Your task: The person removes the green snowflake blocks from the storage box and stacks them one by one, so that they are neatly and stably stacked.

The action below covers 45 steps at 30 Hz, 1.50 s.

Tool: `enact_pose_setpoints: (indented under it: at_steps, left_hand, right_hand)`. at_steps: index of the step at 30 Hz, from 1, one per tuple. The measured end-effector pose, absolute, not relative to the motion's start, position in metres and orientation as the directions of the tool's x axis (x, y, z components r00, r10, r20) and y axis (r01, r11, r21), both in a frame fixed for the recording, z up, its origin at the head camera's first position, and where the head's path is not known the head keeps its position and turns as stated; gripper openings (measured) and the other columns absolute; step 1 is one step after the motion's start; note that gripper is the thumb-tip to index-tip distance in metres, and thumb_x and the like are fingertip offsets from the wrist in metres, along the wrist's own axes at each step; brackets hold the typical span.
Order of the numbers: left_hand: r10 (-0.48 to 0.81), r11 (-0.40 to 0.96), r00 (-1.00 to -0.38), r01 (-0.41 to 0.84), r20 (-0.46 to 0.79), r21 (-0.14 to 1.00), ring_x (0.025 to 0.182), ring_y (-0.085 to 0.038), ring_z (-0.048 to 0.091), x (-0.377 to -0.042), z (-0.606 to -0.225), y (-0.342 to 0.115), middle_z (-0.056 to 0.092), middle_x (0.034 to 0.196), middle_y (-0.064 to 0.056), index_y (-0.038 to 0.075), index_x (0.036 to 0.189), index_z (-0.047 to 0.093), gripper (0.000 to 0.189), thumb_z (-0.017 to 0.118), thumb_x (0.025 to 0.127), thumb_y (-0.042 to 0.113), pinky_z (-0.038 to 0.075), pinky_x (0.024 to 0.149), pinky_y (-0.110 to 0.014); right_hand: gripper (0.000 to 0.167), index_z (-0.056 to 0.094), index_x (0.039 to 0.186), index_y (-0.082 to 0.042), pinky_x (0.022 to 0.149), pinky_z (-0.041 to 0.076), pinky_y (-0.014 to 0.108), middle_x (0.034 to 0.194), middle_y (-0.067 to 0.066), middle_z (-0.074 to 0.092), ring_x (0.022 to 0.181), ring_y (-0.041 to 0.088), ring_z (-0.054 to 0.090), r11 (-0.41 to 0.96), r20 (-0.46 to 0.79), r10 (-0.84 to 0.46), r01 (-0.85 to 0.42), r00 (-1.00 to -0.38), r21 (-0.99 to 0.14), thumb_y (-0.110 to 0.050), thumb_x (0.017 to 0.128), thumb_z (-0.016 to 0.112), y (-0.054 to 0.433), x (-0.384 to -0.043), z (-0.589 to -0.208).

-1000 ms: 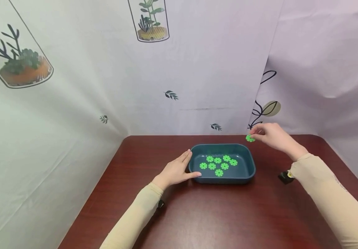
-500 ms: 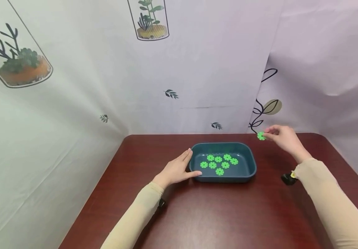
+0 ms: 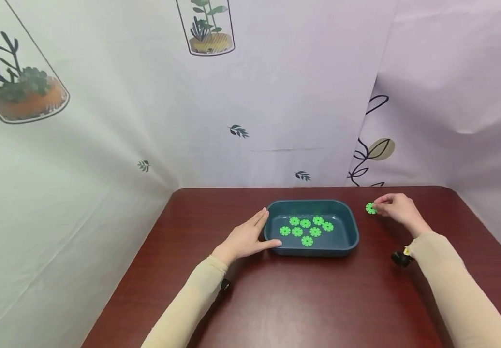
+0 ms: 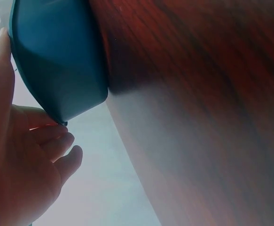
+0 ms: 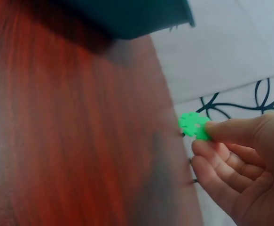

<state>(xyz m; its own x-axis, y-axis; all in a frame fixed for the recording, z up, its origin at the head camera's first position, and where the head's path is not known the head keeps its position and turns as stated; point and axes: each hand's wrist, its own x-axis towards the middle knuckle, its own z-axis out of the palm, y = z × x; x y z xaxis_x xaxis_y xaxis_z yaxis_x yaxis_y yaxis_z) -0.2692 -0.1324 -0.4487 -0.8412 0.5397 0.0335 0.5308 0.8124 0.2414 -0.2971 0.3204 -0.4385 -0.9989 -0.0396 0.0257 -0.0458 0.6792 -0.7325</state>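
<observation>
Lower than half a second ago, the right hand has come down toward the tabletop, bringing the green disc with it; thumb and fingertips pinch the notched piece at its edge, and most of it sticks out past them — to the right of the blue-green tray and clear of its rim; whether the disc touches the wood, I cannot tell. Left hand has stayed at the tray's left end, well apart from the right; its fingers lie extended along that side, while the thumb, spread away from them, rests on the near left corner of the rim. Eight more green discs lie on the tray floor, mostly toward the left and middle, two at the right almost touching; both arms wear pale sleeves, with a black device by the right cuff; behind the table hangs white cloth — printed with plants and leaves.
</observation>
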Motion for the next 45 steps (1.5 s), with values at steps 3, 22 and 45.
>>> enact_pose_setpoints:
  at_steps: [3,22,45]
  left_hand:
    - [0.538,0.814,-0.842,0.527,0.025,0.245,0.152,-0.018,0.020,-0.269,-0.449,-0.132,0.019,0.167,-0.007,0.007,0.161,0.022,0.106,0.051,0.087,0.079,0.041,0.111,-0.040]
    - [0.542,0.811,-0.840,0.531,0.025,0.246,0.152,-0.018,0.021,-0.269,-0.450,-0.134,0.018,0.167,-0.006,0.008,0.161,0.021,0.105,0.052,0.088,0.077,0.042,0.111,-0.041]
    - [0.550,0.806,-0.834,0.543,0.042,0.237,0.152,-0.018,0.021,-0.269,-0.449,-0.133,0.019,0.167,-0.009,0.006,0.161,0.021,0.104,0.052,0.090,0.076,0.039,0.113,-0.040]
  right_hand:
    - [0.031,0.066,0.113,0.013,0.073,0.060,0.032,0.093,0.015,0.074,0.083,0.026,0.073,0.658,-0.020,-0.045,-0.015,-0.999,-0.753,-0.015,0.099,0.065,0.324,-0.298,-0.446]
    - [0.029,0.065,0.108,0.020,0.067,0.058,0.024,0.091,0.013,0.071,0.072,0.008,0.066,0.596,-0.107,-0.030,0.069,-0.994,-0.800,-0.007,0.097,0.061,0.327,-0.297,-0.465]
    - [0.028,0.066,0.104,0.023,0.063,0.058,0.025,0.084,0.008,0.072,0.068,0.007,0.064,0.613,-0.155,0.016,0.132,-0.988,-0.779,-0.002,0.093,0.060,0.324,-0.297,-0.457]
